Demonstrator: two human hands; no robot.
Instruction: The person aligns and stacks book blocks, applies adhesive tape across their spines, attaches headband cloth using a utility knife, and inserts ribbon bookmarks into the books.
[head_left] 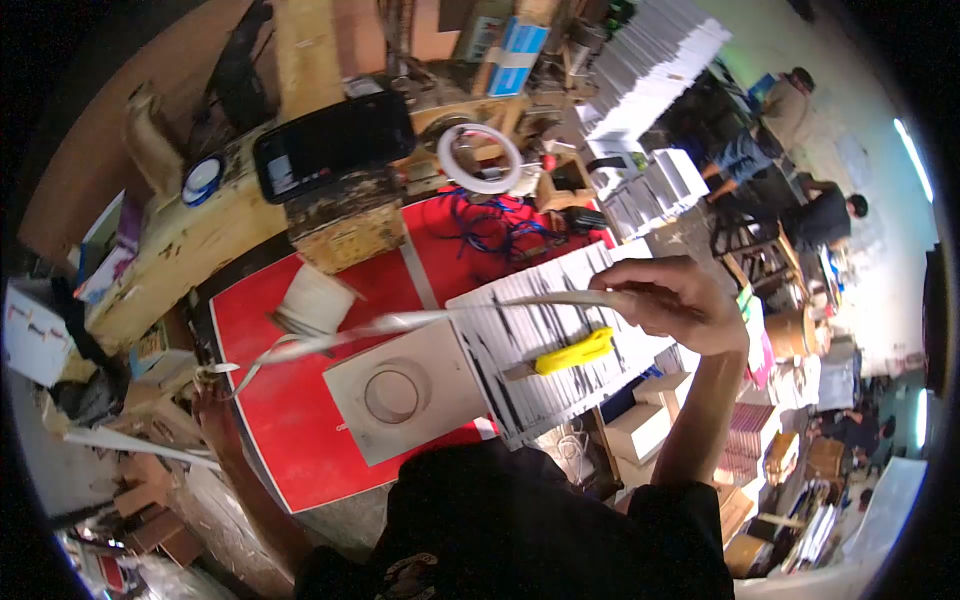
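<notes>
A long, thin white strip [400,322] runs across the red tabletop, twisted and blurred by motion. My right hand [682,303] is closed with bent fingers on its right end, above a row of white stacked pieces [540,300]. At far left, past the table's edge, my left hand [212,408] appears closed at the strip's other end; its fingers are small and partly blurred. A yellow utility knife [575,352] lies on the white stacked pieces. Beneath the strip, a pale box [440,385] bears a round ring [391,396]. A white piece [316,300] lies farther back.
A dark phone-like device [335,143] rests on a wooden block [350,235]. Behind are a white ring [480,158], blue cords [490,225] and a tape roll [203,178]. Tall white stacks [655,65] stand back right. Other people [825,215] are at the right.
</notes>
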